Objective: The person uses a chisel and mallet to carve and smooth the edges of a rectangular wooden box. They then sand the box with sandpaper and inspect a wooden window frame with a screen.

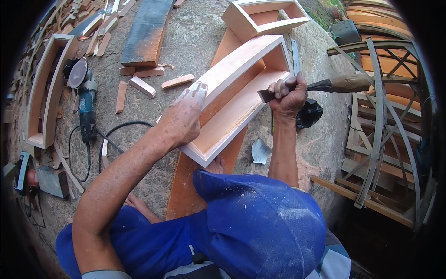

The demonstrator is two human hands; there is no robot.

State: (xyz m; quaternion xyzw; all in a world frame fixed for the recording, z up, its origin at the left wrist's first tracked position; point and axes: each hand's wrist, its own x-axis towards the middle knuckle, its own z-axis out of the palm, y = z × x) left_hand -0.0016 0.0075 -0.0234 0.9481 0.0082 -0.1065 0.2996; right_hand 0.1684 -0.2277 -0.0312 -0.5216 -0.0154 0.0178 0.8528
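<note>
A long, pale wooden box frame [241, 56] with a curved side lies slantwise before me, across an orange-brown plank [185, 183]. My left hand [183, 116] is closed over the near left part of its upper side, with whitish dust on the fingertips. My right hand [289, 95] is closed around a chisel [350, 83] low on its shank. The chisel's flat blade points left, at the frame's right-hand rim, and its wooden handle sticks out to the right. Whether the blade touches the wood I cannot tell. A bare foot [214, 166] shows by the frame's near corner.
An angle grinder [87, 107] with its cord lies left, beside another curved frame [35, 95]. A third frame [239, 25] stands at the far end. Offcuts [142, 87] and a dark board [146, 35] lie beyond my left hand. Slatted wooden furniture [378, 121] stands right.
</note>
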